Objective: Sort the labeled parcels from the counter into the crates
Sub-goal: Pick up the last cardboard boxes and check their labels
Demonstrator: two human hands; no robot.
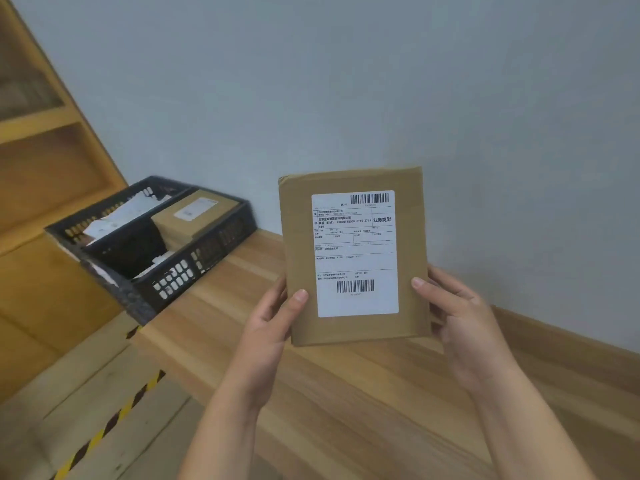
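Both hands grip one brown parcel (298,237) upright above the wooden counter (346,403): left hand (273,327) and right hand (460,323) each pinch a lower edge. As I see it, so light a hold could slip, or a misread label (355,254) could send it to the wrong one of the black crates (214,247), well to the left.

Soft even light, blurred left edge
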